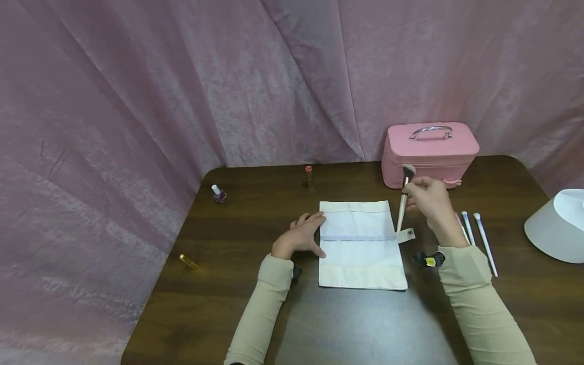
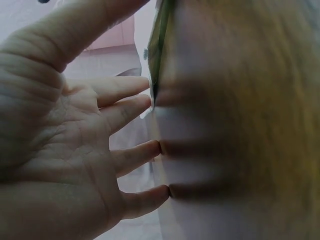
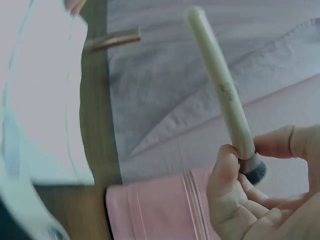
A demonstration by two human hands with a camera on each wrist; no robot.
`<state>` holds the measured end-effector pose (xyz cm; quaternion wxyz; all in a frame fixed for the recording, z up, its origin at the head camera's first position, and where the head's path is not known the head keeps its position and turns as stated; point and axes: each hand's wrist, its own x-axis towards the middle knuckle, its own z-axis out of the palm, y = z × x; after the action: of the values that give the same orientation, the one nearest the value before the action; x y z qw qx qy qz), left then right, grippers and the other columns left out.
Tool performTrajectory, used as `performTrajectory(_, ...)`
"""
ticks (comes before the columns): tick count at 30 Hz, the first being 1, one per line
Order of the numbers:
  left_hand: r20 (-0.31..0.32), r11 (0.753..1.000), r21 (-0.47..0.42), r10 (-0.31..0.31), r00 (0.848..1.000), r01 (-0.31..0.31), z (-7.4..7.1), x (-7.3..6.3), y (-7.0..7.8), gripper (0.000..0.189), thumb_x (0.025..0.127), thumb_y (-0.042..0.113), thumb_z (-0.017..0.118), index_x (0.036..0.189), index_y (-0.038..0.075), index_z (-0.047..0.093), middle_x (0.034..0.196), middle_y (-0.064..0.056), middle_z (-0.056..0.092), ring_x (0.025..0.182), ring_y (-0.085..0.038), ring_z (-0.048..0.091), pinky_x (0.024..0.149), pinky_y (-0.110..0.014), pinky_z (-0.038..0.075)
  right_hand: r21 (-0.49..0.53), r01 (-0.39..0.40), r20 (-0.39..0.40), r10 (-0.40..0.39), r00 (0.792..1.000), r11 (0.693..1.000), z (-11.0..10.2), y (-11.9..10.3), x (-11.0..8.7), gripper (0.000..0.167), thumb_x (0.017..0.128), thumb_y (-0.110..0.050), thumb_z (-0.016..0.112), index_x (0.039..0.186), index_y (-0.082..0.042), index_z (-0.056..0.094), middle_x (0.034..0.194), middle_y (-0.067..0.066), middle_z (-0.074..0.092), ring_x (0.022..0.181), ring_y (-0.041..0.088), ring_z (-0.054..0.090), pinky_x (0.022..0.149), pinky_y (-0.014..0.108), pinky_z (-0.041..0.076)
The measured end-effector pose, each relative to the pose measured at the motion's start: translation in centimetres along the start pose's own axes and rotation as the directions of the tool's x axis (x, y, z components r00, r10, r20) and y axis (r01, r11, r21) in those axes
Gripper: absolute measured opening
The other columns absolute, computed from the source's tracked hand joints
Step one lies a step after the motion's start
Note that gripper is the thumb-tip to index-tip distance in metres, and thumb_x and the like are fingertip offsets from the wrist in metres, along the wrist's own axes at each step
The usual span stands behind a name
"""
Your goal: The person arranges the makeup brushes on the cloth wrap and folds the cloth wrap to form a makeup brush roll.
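Observation:
A makeup brush point(image 1: 402, 213) with a cream handle and dark bristles is pinched between the thumb and fingers of my right hand point(image 1: 429, 200). In the head view its bristles point up, and the handle's lower end is at the right edge of a white folded fabric piece point(image 1: 360, 258), by a small tag point(image 1: 405, 235). The right wrist view shows the brush handle point(image 3: 220, 80) gripped near the bristles. With fingers spread, my left hand point(image 1: 301, 236) touches the fabric's left edge; its fingertips meet the surface in the left wrist view.
Several light-handled brushes point(image 1: 485, 246) lie beside my right forearm. Behind stands a pink case point(image 1: 431, 147); a white lampshade point(image 1: 547, 228) is at far right. Nail polish point(image 1: 220, 195), a gold tube point(image 1: 188, 262) and a reddish-capped tube point(image 1: 309, 177) are scattered on the wooden table point(image 1: 255, 203).

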<state>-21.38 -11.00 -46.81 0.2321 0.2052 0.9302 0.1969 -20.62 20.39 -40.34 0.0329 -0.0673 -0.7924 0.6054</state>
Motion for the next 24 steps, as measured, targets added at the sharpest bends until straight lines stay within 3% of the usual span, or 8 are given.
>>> performTrajectory(4,-0.002,1.0,0.01,-0.004,1.0,0.004,0.0,0.1,0.0,0.104,0.078,0.031,0.091,0.161,0.013,0.03,0.168,-0.002,0.016,0.153,-0.034,0.01,0.117,-0.06,0.014,0.149,-0.007,-0.005,0.008,1.0,0.989,1.3,-0.4,0.4,0.027,0.098,-0.008,0.051,0.116,0.012,0.049,0.075,-0.004,0.061,0.06,0.004,0.062,0.057,0.024,0.057)
performTrajectory(14,-0.015,0.999,0.032,0.0,1.0,0.0,0.1,0.2,0.0,0.103,0.076,0.032,0.092,0.159,0.013,0.033,0.168,-0.003,0.016,0.152,-0.034,0.012,0.116,-0.061,0.017,0.298,0.019,-0.016,-0.015,1.0,0.954,5.2,-0.2,0.8,0.016,0.098,0.002,0.051,0.113,0.007,0.047,0.082,-0.003,0.065,0.063,0.006,0.065,0.062,0.023,0.057)
performTrajectory(19,-0.014,0.999,0.036,0.002,1.0,-0.002,0.1,0.3,0.0,0.103,0.076,0.033,0.092,0.159,0.013,0.034,0.169,-0.002,0.014,0.152,-0.035,0.012,0.116,-0.061,0.017,0.351,0.039,-0.038,-0.028,0.999,0.936,7.5,-0.1,1.0,0.017,0.098,0.005,0.051,0.114,0.007,0.046,0.085,0.002,0.065,0.067,0.009,0.066,0.066,0.025,0.058)
performTrajectory(24,-0.016,0.999,0.031,-0.007,1.0,0.008,0.0,0.2,-0.1,0.103,0.075,0.032,0.092,0.159,0.012,0.035,0.169,-0.003,0.015,0.152,-0.034,0.013,0.116,-0.061,0.017,0.373,0.039,-0.057,-0.02,0.998,0.927,9.8,0.3,1.4,0.024,0.099,0.006,0.05,0.122,0.008,0.044,0.097,0.015,0.061,0.069,0.01,0.066,0.069,0.026,0.058)
